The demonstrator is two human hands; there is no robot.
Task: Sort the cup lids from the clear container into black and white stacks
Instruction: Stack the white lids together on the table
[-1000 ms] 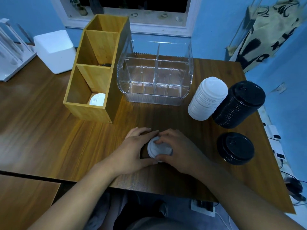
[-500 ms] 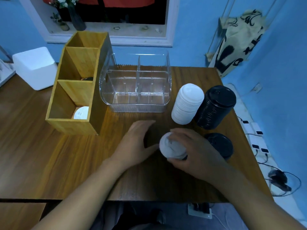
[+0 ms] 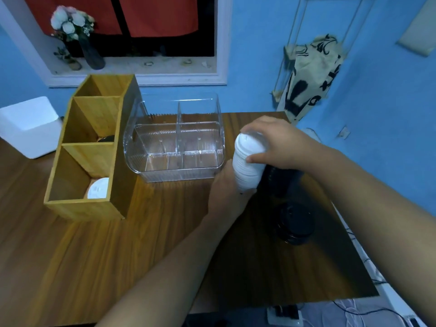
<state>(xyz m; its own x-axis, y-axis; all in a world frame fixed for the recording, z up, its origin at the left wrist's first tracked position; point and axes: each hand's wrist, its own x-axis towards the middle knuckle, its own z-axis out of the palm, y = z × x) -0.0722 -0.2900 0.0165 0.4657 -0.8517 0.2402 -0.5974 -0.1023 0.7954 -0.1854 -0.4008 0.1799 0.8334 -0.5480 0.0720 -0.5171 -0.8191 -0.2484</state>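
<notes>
A tall stack of white lids (image 3: pixel 246 166) stands on the table, right of the clear container (image 3: pixel 174 142), which holds no lids. My right hand (image 3: pixel 271 142) grips the top of the white stack, thumb on its side. My left hand (image 3: pixel 226 187) holds the stack's base from the near left. Behind the white stack, a tall stack of black lids (image 3: pixel 280 180) is mostly hidden by my right hand. A short stack of black lids (image 3: pixel 295 223) lies nearer, to the right.
A wooden organizer (image 3: pixel 94 147) with three compartments stands left of the container; its near compartment holds a white lid (image 3: pixel 98 188). A white box (image 3: pixel 30 126) sits at the far left. The table's right edge runs close to the black stacks.
My right hand carried the white lids from the table's front up onto the tall white stack. My left hand moved right to the stack's base. The camera tilted up.
</notes>
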